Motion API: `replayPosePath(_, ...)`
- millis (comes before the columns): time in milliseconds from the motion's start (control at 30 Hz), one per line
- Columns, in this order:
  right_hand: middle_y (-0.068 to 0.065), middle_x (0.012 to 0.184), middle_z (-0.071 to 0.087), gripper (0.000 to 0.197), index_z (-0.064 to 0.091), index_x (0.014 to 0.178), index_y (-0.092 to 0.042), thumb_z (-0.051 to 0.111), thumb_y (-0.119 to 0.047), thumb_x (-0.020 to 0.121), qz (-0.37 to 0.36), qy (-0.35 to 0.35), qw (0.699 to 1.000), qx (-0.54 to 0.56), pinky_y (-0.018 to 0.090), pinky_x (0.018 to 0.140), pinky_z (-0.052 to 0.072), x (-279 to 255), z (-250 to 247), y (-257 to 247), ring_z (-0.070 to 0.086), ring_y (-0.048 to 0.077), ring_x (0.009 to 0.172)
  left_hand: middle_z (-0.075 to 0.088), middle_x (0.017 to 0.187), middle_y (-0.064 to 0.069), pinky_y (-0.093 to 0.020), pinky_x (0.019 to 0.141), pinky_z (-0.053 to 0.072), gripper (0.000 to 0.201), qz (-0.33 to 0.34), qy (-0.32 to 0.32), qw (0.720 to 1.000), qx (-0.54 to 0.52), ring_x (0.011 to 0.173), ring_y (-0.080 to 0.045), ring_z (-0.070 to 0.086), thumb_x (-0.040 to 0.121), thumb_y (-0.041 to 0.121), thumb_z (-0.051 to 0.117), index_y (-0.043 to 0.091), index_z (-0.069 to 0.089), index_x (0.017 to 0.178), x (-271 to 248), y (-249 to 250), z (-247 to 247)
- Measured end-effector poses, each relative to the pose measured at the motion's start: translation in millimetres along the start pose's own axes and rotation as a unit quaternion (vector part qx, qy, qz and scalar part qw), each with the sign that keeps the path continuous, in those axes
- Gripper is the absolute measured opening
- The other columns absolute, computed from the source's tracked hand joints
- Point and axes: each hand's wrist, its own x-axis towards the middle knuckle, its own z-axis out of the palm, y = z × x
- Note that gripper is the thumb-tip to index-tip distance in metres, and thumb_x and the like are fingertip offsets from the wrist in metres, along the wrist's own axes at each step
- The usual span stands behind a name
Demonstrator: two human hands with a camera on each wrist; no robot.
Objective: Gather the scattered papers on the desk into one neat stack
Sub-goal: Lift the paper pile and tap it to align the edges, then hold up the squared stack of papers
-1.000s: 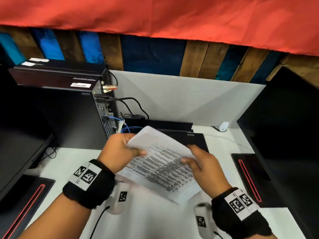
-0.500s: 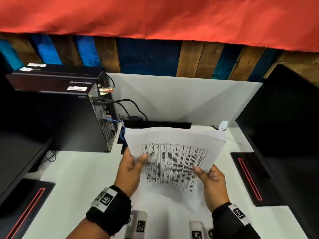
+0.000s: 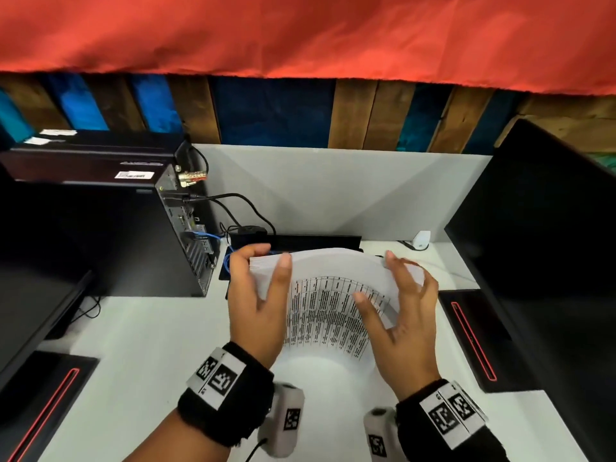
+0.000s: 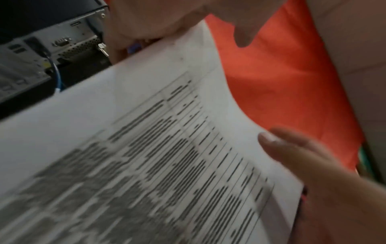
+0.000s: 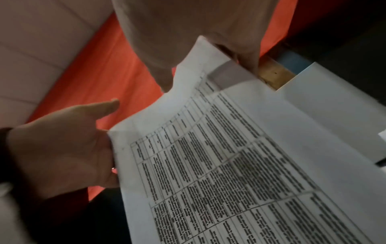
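A stack of printed papers point(image 3: 333, 295) stands on edge on the white desk point(image 3: 150, 345), bowed toward me, with a table of text on its front sheet. My left hand point(image 3: 266, 261) presses its left side, fingers straight behind the top corner and thumb extended in front. My right hand point(image 3: 376, 278) flanks the right side with fingers spread and the thumb against the front sheet. In the left wrist view the papers point(image 4: 146, 148) meet my left palm point(image 4: 167, 21). The right wrist view shows the sheet edges point(image 5: 229, 165) against my right palm point(image 5: 188, 33).
A black computer tower point(image 3: 116, 228) with cables point(image 3: 233, 201) stands just left of the papers. Dark monitors rise at the left point(image 3: 33, 295) and right point(image 3: 550, 261), their bases point(image 3: 473, 341) on the desk. A white partition point(image 3: 333, 195) and a black bar point(image 3: 316, 241) lie behind.
The papers went from tilted in the air to standing on edge. Both hands slid up from gripping the lower corners and now have straightened fingers along the sides.
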Motion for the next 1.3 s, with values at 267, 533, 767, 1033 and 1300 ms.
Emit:
replayPosePath(267,-0.01,0.143,0.038,0.09,0.012,0.136,-0.059,0.075,-0.03,0.078,0.088,0.026,0.988,0.127,0.028,0.108,0.038,-1.7,1.7,8.7,0.041,0.005,0.134,0.054,0.104,0.024,-0.005,0.083,0.045,0.038,-0.033,-0.034,0.997,-0.058,0.094,0.015,0.055,0.099,0.035,0.029,0.017,0.039,0.131,-8.1,-11.1,-0.8)
replayPosePath(533,-0.011,0.144,0.048,0.077,0.015,0.148,-0.027,0.06,-0.017,0.086,0.202,-0.037,0.961,0.184,0.037,0.111,0.04,-27.7,19.5,56.4,0.048,0.006,0.131,0.06,0.119,0.033,-0.005,0.092,0.042,0.036,-0.064,-0.128,0.99,-0.009,0.114,0.009,0.056,0.099,0.014,0.034,0.014,0.033,0.136,-33.9,-76.8,-13.5)
replayPosePath(767,-0.005,0.106,0.057,0.032,0.037,0.106,-0.029,0.034,0.001,0.098,0.193,-0.016,0.978,0.076,0.015,0.089,0.047,-24.9,29.7,63.9,0.056,-0.013,0.097,0.061,0.103,0.015,-0.013,0.08,0.049,0.014,-0.073,-0.115,0.983,0.12,0.094,0.014,0.059,0.097,0.027,0.036,0.017,0.041,0.104,-39.0,-108.8,-9.2)
replayPosePath(1033,0.006,0.093,0.045,0.032,0.035,0.098,-0.016,0.033,0.013,0.085,0.317,-0.01,0.947,-0.047,0.022,0.063,0.038,3.1,-23.4,100.3,0.045,0.018,0.081,0.056,0.091,-0.007,-0.027,0.076,0.039,0.013,-0.149,-0.2,0.948,0.196,0.084,-0.021,0.053,0.099,0.016,0.039,0.004,0.04,0.1,-51.2,-96.4,47.6)
replayPosePath(1300,0.025,0.126,0.057,0.035,0.045,0.125,0.007,0.046,0.001,0.09,0.455,-0.111,0.84,-0.272,0.033,0.093,0.044,-23.5,-75.2,179.1,0.056,0.036,0.118,0.045,0.135,-0.032,-0.039,0.097,0.04,0.045,-0.339,-0.37,0.813,0.297,0.126,-0.04,0.046,0.098,0.024,0.041,-0.011,0.036,0.127,-111.4,-144.4,106.0)
